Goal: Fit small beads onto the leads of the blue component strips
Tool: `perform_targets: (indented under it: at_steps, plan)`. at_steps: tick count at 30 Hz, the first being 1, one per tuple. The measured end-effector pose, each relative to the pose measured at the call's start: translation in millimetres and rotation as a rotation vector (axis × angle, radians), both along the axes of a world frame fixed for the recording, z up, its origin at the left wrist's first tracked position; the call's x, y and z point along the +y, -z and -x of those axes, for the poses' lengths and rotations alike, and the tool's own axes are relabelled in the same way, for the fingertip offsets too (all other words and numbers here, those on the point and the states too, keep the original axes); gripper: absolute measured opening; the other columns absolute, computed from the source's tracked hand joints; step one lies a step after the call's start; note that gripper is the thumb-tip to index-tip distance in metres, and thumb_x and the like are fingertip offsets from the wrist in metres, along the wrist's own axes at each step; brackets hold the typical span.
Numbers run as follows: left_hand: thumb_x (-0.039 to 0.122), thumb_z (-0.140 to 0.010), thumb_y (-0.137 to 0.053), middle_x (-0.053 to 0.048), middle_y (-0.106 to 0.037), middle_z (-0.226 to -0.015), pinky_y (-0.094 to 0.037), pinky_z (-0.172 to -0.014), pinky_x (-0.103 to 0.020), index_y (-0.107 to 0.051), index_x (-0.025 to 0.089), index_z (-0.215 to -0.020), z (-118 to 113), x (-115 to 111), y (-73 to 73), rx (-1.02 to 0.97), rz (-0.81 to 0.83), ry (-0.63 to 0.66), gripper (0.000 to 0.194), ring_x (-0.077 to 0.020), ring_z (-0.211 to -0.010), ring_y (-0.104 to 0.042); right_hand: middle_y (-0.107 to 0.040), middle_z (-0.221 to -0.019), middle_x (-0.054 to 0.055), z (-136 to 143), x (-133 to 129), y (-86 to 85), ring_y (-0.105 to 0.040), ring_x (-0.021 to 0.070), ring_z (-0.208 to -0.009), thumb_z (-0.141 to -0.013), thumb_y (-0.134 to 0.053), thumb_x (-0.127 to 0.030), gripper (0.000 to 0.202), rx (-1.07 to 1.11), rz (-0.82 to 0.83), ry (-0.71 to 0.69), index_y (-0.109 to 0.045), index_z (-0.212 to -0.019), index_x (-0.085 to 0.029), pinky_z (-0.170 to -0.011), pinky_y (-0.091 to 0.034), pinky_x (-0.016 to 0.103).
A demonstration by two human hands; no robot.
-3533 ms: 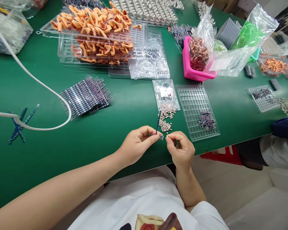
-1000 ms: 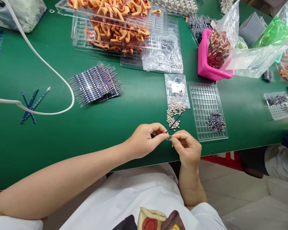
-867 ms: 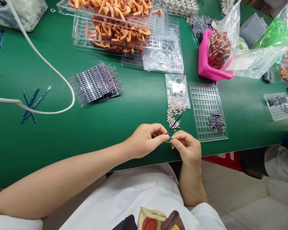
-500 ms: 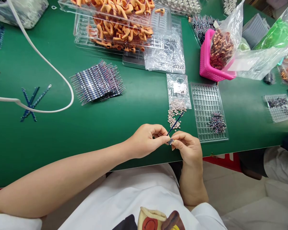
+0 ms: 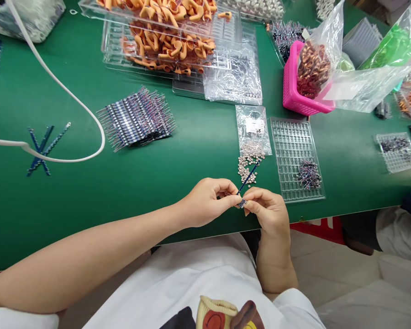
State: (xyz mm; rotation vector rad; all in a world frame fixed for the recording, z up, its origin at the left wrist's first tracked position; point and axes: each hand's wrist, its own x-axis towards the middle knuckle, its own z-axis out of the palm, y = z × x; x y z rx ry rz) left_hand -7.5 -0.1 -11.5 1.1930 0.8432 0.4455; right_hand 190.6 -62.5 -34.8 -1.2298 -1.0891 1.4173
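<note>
Near the table's front edge, my left hand pinches a thin dark blue strip that points up and to the right. My right hand meets it fingertip to fingertip, its thumb and forefinger closed on the strip's lower end, where small pale and dark parts show. The fingers partly hide that end. Just beyond the hands lie many small pinkish round pieces, spilling from a clear labelled bag. To the right, a clear ribbed tray holds a heap of small wired parts.
Stacked dark strips with wires lie left of centre. A white cable loops over crossed blue strips. Clear trays of orange shells stand at the back, with a pink basket to their right. Another person's leg shows at right.
The whole view has shifted slightly. Both hands keep nearly the same pose around the blue strip.
</note>
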Motion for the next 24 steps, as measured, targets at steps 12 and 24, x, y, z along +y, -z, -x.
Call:
perform_targets:
  at_steps: [12, 24]
  plan:
    - [0.028, -0.084, -0.062, 0.000, -0.061, -0.067, -0.044, -0.061, -0.024, -0.064, 0.015, -0.072, 0.5, -0.2, -1.3, 0.039, -0.131, 0.001, 0.018, -0.0123, -0.064, -0.053, -0.071, -0.074, 0.002, 0.5, 3.7, -4.9, -0.065, 0.0141, -0.063, -0.080, -0.082, -0.024, 0.004, -0.014, 0.013, -0.021, -0.081, -0.083, -0.024, -0.050, -0.057, 0.025]
    - [0.025, -0.086, -0.061, 0.001, -0.059, -0.066, -0.040, -0.060, -0.024, -0.063, 0.015, -0.071, 1.2, 0.2, -0.2, 0.064, -0.198, 0.020, 0.018, -0.0113, -0.063, -0.049, -0.071, -0.072, 0.001, 2.5, 4.1, -6.9, -0.063, 0.0123, -0.058, -0.078, -0.083, -0.025, 0.005, -0.027, 0.034, -0.008, -0.080, -0.080, -0.022, -0.050, -0.058, 0.025]
